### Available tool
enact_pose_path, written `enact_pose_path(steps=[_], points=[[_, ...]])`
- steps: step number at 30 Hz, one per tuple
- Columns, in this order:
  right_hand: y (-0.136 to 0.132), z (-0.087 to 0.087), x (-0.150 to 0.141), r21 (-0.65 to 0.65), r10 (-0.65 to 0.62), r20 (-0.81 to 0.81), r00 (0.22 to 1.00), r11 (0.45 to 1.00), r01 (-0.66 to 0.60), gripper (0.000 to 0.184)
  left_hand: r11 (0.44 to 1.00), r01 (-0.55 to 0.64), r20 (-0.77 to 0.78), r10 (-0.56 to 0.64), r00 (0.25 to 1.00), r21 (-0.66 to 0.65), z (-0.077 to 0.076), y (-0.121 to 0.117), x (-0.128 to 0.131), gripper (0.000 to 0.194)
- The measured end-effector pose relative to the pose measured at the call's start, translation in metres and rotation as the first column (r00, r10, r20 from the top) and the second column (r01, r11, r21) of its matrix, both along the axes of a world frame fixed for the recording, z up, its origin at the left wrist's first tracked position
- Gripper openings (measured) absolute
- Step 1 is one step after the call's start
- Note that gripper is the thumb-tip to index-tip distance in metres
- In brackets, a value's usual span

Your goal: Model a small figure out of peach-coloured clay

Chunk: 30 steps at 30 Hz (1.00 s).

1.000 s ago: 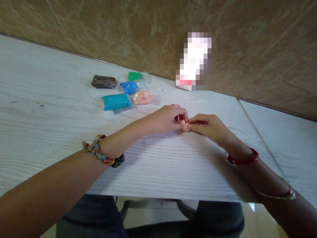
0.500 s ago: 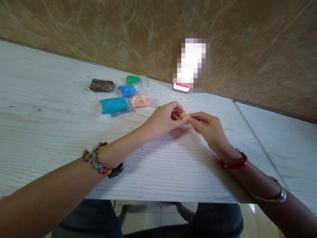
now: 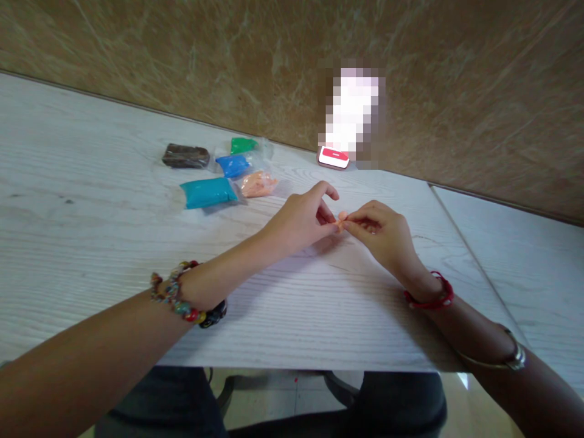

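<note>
A small lump of peach modelling clay [image 3: 342, 217] is held between my two hands, above the white wood-grain table [image 3: 283, 310]. My left hand [image 3: 308, 219] grips its left side with the thumb and curled fingers, while the index finger is lifted off it. From the right, my right hand [image 3: 381, 228] pinches the clay between thumb and fingertips. The clay's exact shape is partly hidden by the fingers. Bracelets circle both wrists.
To the left lie packets of clay: brown [image 3: 186, 156], green [image 3: 243, 145], blue [image 3: 233, 165], teal [image 3: 210, 192] and peach [image 3: 258, 184]. A phone [image 3: 333, 157] with a blurred bright screen leans on the marbled wall [image 3: 182, 67]. A seam [image 3: 474, 255] crosses the table at right.
My left index finger has lifted away from the clay, so more of the lump shows. My right fingertips have shifted slightly left and stay pinched on it. The packets and phone rest as before.
</note>
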State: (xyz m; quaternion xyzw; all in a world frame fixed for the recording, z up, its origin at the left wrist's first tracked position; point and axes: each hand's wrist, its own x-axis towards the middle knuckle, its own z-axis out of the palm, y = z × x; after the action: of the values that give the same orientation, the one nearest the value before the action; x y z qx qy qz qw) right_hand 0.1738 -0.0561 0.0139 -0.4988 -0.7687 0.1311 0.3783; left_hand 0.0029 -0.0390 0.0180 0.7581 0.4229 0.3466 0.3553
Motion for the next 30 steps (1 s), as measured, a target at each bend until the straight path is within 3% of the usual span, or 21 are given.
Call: enact_pose_path(steps=[10,23,27,30], points=[[0.003,0.002,0.004,0.001,0.007,0.010,1.000,1.000,-0.007,0.008,0.997,-0.001,0.078,0.007,0.997,-0.076,-0.005,0.003,-0.001,0.036],[0.002,0.001,0.004,-0.014,0.020,0.039,0.999,1.000,-0.020,0.008,0.999,-0.009,0.003,0.009,1.000,-0.045,0.000,0.000,-0.001,0.035],[0.001,0.008,0.008,0.083,-0.012,0.095,0.995,0.997,0.004,0.009,0.997,-0.025,0.038,0.028,0.999,-0.074,-0.001,0.000,-0.001,0.038],[-0.003,0.009,0.008,0.222,0.005,0.226,0.974,0.973,-0.057,0.011,0.994,-0.033,0.066,0.040,0.997,-0.107,-0.002,0.001,-0.001,0.038]])
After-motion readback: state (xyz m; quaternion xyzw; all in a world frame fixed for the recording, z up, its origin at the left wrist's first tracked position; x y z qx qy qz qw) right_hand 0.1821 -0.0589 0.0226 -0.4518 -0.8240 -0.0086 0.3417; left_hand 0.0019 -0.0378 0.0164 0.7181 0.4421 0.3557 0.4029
